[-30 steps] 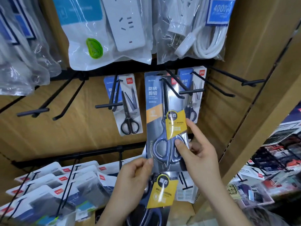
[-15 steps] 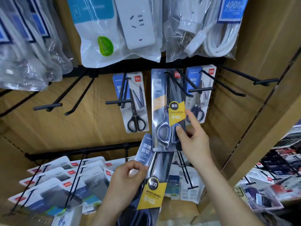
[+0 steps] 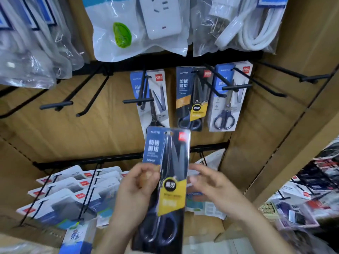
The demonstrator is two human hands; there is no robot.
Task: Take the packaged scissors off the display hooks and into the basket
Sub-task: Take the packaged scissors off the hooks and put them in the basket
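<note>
A packaged pair of scissors [image 3: 169, 160], on a blue and black card with a yellow label, stands upright off the hooks in front of me. My left hand [image 3: 135, 189] grips its left edge. My right hand [image 3: 211, 184] pinches its right edge, blurred by motion. Three more scissor packs hang on the upper row: a left pack [image 3: 157, 88], a middle pack [image 3: 185, 99] matching the held one, and a right pack [image 3: 229, 110]. No basket is in view.
Bagged power strips [image 3: 157, 19] and a white cable [image 3: 255, 28] hang above. Bare black hooks [image 3: 56, 105] jut out at the left, another bare hook [image 3: 310, 78] at the right. Boxed goods [image 3: 69, 195] hang lower left. A cardboard side wall [image 3: 275, 143] stands right.
My right hand has pulled the front scissors pack off the middle hook and brought it down between both hands. Another pack remains on that hook. The view has moved closer.
</note>
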